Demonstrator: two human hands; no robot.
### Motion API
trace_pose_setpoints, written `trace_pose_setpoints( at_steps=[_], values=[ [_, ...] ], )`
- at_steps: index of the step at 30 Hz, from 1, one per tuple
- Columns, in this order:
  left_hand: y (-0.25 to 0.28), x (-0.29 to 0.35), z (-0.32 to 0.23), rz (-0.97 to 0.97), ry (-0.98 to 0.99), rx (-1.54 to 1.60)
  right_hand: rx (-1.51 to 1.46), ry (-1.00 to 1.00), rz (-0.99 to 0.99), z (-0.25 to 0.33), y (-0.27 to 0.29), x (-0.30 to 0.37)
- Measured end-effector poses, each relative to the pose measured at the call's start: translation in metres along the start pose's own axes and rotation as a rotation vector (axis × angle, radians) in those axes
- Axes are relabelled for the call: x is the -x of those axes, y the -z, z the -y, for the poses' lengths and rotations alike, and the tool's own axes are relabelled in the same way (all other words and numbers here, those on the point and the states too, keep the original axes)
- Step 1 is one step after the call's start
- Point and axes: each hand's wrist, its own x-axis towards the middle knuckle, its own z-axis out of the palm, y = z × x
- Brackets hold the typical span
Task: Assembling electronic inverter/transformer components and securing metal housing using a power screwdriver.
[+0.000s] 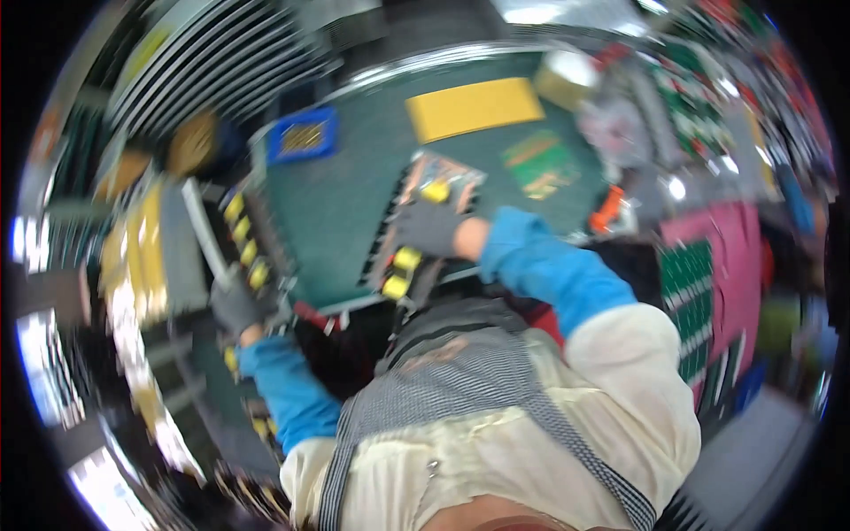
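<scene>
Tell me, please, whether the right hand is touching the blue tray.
Apart: the head view plainly shows a wide stretch of bare green tabletop between the gloved right hand and the blue tray.

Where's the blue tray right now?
In the head view, the blue tray is near the far left corner of the green tabletop, left of the yellow sheet and beyond the right hand.

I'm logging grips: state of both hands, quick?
Left hand: at a long, pale, straight strip; grip unclear.
Right hand: over an orange, black-edged panel; grip unclear.
</scene>
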Motion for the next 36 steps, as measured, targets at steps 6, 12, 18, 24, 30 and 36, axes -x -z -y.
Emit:
trace_pose_setpoints(
  at_steps=[6, 12, 18, 24, 30, 36],
  values=[
    [0.047, 0.083, 0.042, 0.035, 0.253, 0.582, 0.087, 0.416, -0.067, 0.03, 0.023, -0.098],
    [0.056, 0.122, 0.031, 0.013, 0.242, 0.531, 0.113, 0.665, -0.021, 0.033, 0.0, -0.174],
    [0.072, 0.116, 0.012, -0.1, 0.278, 0.535, 0.088, 0.536, 0.404, 0.056, 0.032, -0.194],
    [0.073, 0.063, -0.054, -0.241, -0.333, 0.095, -1.427, 0.433, 0.182, 0.042, 0.117, -0.212],
    [0.076, -0.005, -0.047, -0.073, -0.586, 0.067, -2.033, 0.101, 0.01, 0.095, 0.135, -0.257],
    [0.179, -0.183, 0.049, -0.212, -0.559, 0.12, -1.561, -0.267, -0.285, 0.062, 0.191, -0.358]
  ],
)
